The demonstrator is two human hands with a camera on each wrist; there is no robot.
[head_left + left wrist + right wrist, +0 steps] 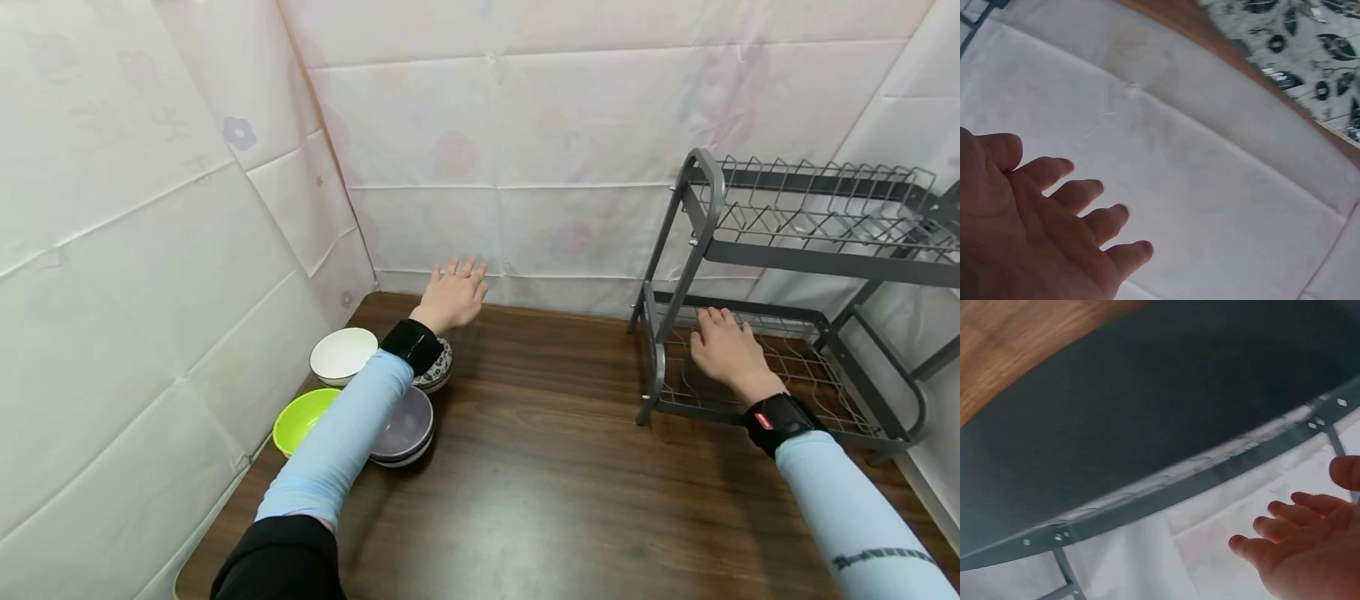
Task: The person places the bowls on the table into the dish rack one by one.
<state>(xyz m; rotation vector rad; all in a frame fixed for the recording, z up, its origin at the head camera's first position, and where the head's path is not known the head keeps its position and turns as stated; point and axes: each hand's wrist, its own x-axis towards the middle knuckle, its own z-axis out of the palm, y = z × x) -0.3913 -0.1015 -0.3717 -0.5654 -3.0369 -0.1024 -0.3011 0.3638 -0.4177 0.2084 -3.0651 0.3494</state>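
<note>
My left hand point(452, 298) hovers above the far left of the table with fingers spread, holding nothing. Below and beside that arm stand a white bowl point(342, 353), a lime green bowl point(302, 414), a grey bowl point(407, 421) stacked on another, and bowls with a black-and-white pattern point(439, 372), partly hidden by the wrist. A leaf-patterned surface point(1297, 44) fills a corner of the left wrist view. My right hand point(727, 350), fingers extended and holding nothing, is at the front of the lower tier of a dark grey two-tier dish rack point(817, 261).
The brown wooden table point(525, 467) carries the bowls on its left and the rack on its right. White patterned sheeting point(480, 167) hangs along the back and sides. The rack's upper wire tier point(810, 221) overhangs the right hand's area.
</note>
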